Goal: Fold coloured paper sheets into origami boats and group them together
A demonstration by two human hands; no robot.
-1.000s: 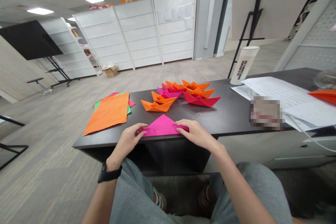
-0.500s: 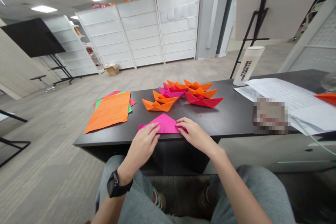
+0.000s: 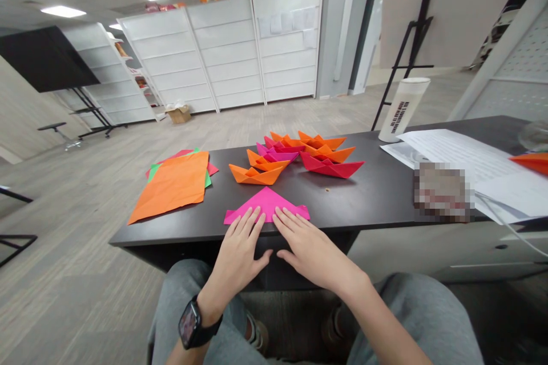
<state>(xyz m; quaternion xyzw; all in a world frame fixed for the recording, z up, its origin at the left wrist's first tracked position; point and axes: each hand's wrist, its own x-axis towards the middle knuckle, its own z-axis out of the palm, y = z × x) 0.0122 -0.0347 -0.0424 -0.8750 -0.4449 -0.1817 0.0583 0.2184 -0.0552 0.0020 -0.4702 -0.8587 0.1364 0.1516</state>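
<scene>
A pink sheet of folded paper [image 3: 266, 201] lies at the front edge of the dark table, shaped like a triangle with a strip along its base. My left hand [image 3: 243, 248] rests flat on its lower left part, fingers stretched out and thumb pointing inward. On the lower right part lies my right hand [image 3: 306, 242], also flat with fingers extended. Both thumbs hang below the table edge, apart from each other. Just beyond the paper stand several folded paper boats, among them an orange boat [image 3: 258, 174] and a red boat [image 3: 331, 166].
A stack of coloured paper with an orange sheet [image 3: 173, 185] on top lies at the left. To the right are a white cylindrical container [image 3: 402, 111], printed papers [image 3: 466, 157], a blurred-out object [image 3: 443, 191] and a white cable [image 3: 509, 223]. The black table [image 3: 342, 205] has a front edge close to my knees.
Both hands have come off the paper's side corners and moved inward, flattening onto its base with fingers straightened. More of the strip's two ends now shows. The view has shifted slightly.
</scene>
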